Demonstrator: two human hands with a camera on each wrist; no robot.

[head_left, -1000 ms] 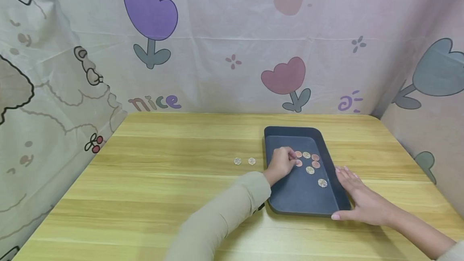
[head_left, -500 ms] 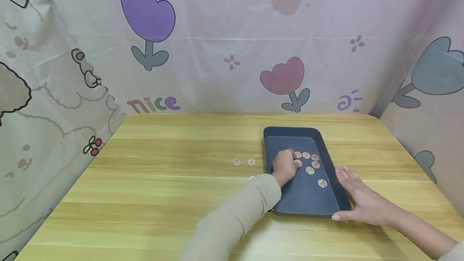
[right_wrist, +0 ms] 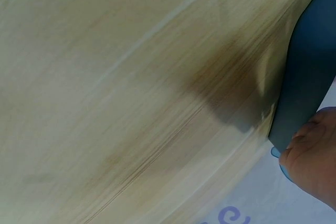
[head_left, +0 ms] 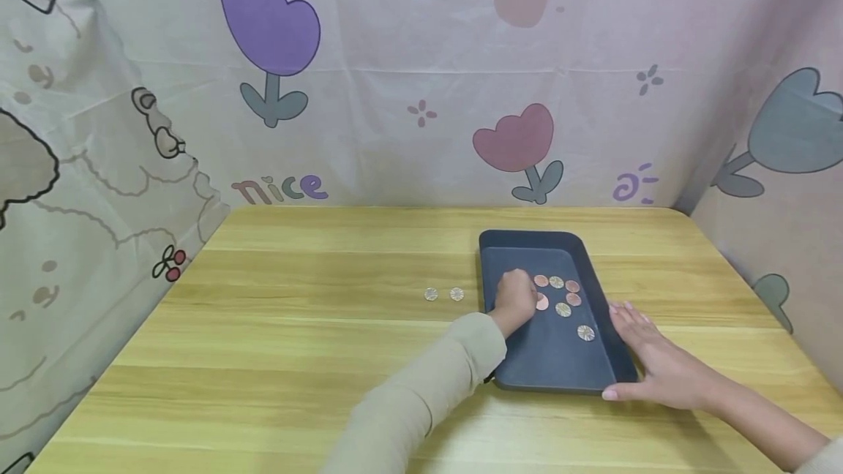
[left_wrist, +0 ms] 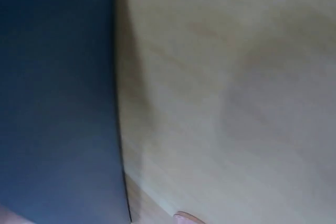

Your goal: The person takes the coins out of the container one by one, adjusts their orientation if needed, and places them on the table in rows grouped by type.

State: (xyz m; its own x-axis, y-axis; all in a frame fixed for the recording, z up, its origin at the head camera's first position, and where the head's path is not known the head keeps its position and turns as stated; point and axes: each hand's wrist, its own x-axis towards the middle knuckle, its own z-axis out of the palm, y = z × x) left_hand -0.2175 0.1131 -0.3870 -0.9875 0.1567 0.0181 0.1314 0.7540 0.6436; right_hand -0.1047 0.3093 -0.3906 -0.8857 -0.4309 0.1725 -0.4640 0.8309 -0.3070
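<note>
My left hand (head_left: 516, 297) is inside the dark blue tray (head_left: 536, 371), its fingers curled at a copper-coloured coin (head_left: 543, 302) that shows tilted at the fingertips. The fingertips are mostly hidden behind the back of the hand. Further right in the tray lie a copper-coloured coin (head_left: 541, 281), a gold-coloured coin (head_left: 563, 309) and several others. My right hand (head_left: 658, 364) rests against the tray's right side with fairly straight fingers, its thumb at the near right corner. In the right wrist view, part of the right hand (right_wrist: 315, 156) touches the tray wall (right_wrist: 310, 61).
Left of the tray, two pale coins lie on the wooden table (head_left: 296, 357): one coin (head_left: 431, 294) farther out and another coin (head_left: 456, 294) closer in. A printed cloth (head_left: 395, 35) hangs behind the table and along both sides. The tray's raised rim surrounds the coins.
My left hand has turned and curled more, and the copper-coloured coin beside it has tilted. A pale coin near the left sleeve, seen half a second ago, is hidden now. My right hand stays put.
</note>
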